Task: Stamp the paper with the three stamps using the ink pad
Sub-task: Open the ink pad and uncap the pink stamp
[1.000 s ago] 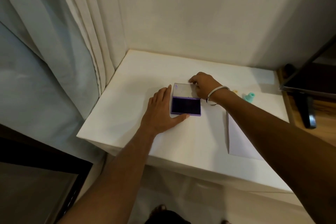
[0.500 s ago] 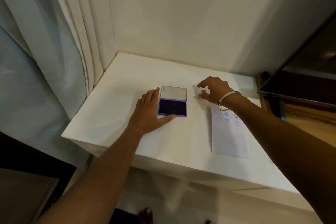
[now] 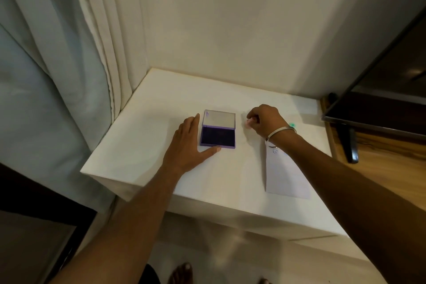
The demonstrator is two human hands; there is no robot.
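A purple ink pad (image 3: 218,135) lies open on the white table (image 3: 147,145), its clear lid folded back. My left hand (image 3: 187,145) rests flat on the table, fingers along the pad's left side and thumb at its front edge. My right hand (image 3: 265,121) is to the right of the pad, fingers curled around a small pink stamp (image 3: 248,123). A white paper (image 3: 285,173) lies under my right forearm, with a few blue stamp marks near its top. A green stamp (image 3: 292,125) peeks out behind my right wrist.
A wall runs behind the table and curtains (image 3: 69,64) hang at its left. A dark screen (image 3: 380,99) on a stand sits on a wooden surface to the right. My bare feet show below the table's front edge.
My right hand left the ink pad's lid, moved right and closed on the pink stamp. The left hand stayed beside the pad. The camera view shifted.
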